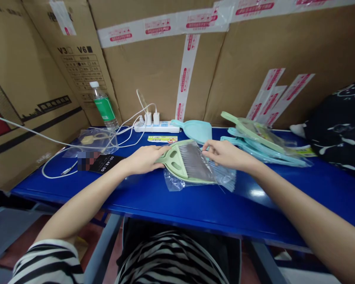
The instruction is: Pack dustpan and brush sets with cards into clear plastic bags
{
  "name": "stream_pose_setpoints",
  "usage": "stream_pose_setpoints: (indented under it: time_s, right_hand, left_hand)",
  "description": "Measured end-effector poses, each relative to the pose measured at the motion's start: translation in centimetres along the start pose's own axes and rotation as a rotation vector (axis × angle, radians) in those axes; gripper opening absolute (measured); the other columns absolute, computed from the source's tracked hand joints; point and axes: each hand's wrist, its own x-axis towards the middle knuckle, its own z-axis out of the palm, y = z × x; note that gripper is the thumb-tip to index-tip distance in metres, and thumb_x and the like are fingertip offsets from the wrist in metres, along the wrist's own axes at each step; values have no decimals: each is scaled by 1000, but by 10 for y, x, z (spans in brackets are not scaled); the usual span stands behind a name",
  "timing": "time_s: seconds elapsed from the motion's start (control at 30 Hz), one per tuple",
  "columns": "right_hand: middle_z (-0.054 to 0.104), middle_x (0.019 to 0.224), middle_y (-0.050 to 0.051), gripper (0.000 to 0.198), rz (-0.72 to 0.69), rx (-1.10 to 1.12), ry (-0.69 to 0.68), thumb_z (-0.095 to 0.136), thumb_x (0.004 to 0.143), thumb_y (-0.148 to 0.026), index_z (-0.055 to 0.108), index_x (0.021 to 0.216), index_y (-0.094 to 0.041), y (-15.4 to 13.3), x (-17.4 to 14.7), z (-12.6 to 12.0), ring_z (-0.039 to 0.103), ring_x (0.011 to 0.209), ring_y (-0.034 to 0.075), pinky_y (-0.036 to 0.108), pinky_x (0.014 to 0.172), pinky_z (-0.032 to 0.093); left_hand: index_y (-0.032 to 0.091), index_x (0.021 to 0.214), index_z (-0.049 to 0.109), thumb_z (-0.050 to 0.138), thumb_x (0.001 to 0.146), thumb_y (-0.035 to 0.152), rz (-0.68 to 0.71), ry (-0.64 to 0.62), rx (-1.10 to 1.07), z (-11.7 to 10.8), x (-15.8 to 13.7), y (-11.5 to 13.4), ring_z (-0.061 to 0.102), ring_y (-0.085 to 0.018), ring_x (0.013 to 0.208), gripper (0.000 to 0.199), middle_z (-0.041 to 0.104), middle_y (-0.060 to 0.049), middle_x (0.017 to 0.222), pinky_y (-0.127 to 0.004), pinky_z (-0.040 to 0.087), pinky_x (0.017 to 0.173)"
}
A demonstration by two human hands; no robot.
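Note:
My left hand (146, 159) is closed around the handle of a pale green dustpan (171, 173). A green brush (180, 159) with grey bristles lies in the pan, and clear plastic wrap (174, 183) sticks out below. My right hand (220, 153) is pinched at the pan's right side, on a light blue brush (226, 175). Its blue bristles spread out beneath my fingers, and part of it is hidden by them. Just behind my hands lies a light blue dustpan (197, 131).
Several wrapped dustpan sets (263, 144) are stacked at right beside a black patterned bag (340, 122). A power strip (156, 126) with white cables, a bottle (104, 106) and a phone (105, 163) occupy the left. Cardboard (154, 75) walls the blue table's (171, 209) back.

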Motion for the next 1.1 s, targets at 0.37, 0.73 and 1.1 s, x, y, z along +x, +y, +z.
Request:
stream_pose_setpoints:
  time_s: [0.37,0.73,1.1]
  right_hand:
    - [58,78,-1,54,92,622,-131,52,93,-26,39,145,-19,12,8,9,60,53,12,25,54,59]
    - [62,133,16,96,96,1012,-40,72,81,-28,14,157,-20,12,14,20,70,103,24,35,83,62]
    - [67,129,14,81,102,996,-2,64,86,-26,22,154,-20,14,14,9,66,116,25,40,97,56]
  left_hand:
    - [16,144,35,62,89,22,60,127,-111,4,0,-13,70,-26,105,61,71,-14,116,-38,56,84]
    - [17,136,50,61,89,21,52,198,3,1,-1,-9,65,-27,107,49,63,-16,122,-43,56,87]
    - [23,134,60,41,97,10,230,198,77,-13,2,-3,52,-22,132,44,66,-7,133,-46,45,111]
